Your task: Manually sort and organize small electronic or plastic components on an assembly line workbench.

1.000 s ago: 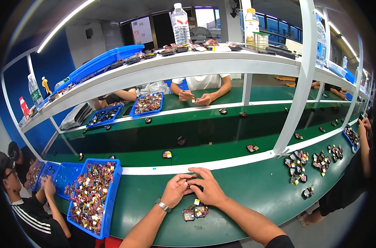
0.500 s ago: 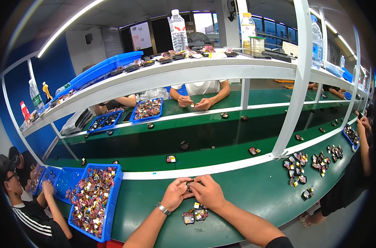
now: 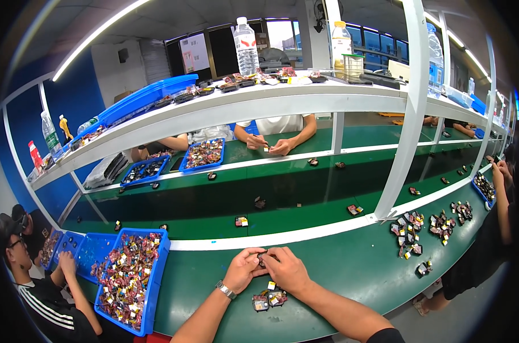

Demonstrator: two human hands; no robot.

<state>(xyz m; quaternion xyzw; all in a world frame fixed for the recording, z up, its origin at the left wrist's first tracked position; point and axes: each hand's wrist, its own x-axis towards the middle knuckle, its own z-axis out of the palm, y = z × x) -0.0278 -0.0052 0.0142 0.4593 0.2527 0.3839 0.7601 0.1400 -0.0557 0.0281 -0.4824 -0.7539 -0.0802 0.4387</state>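
Observation:
Near the middle of the green tabletop, my left hand [image 3: 240, 271] and my right hand [image 3: 287, 271] meet fingertip to fingertip. Between them is a small black part [image 3: 261, 260], mostly covered by my fingers. Both hands are closed on it, the right hand's fingers lying over its top. Just below them on the table rests a little cluster of small black parts [image 3: 260, 302] with reddish and clear pieces and white and yellow labels. A watch circles my left wrist.
To my left stands a blue tray [image 3: 164, 251] heaped with small labelled pieces, beside a seated co-worker [image 3: 28, 280]. Several piles of black parts [image 3: 407, 231] lie at the right. Beyond a white rail [image 3: 196, 244], a green conveyor belt [image 3: 293, 220] carries scattered parts. A white shelf [image 3: 259, 103] spans above.
Parts on the belt have shifted slightly to the right. My right hand's fingers have moved a little over the small black part; both hands stay in nearly the same place.

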